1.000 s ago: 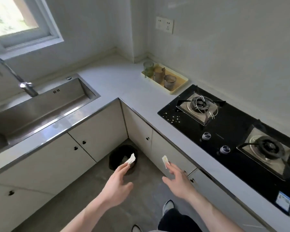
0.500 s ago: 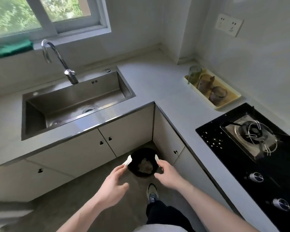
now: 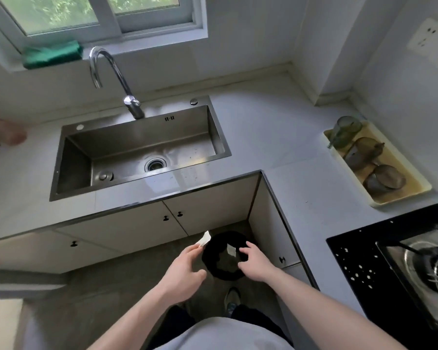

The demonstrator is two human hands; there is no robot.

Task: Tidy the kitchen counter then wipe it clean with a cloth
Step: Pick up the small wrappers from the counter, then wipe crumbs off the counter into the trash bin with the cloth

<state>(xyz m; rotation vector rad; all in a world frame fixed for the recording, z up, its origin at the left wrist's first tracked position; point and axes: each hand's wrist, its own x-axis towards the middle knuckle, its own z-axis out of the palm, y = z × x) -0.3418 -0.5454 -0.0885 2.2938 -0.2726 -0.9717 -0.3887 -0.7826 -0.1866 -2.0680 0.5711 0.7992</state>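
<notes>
Left hand [image 3: 181, 271] pinched a white paper scrap [image 3: 204, 240], right hand [image 3: 256, 262] spread, second scrap [image 3: 230, 249] at its fingertips over the black bin [image 3: 224, 256], tray [image 3: 400, 198] held three glasses

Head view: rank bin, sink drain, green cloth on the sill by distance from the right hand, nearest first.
From the right hand:
1. Black bin, on the floor directly under the fingers.
2. Sink drain, up and left in the basin.
3. Green cloth, far upper left on the windowsill.
</notes>
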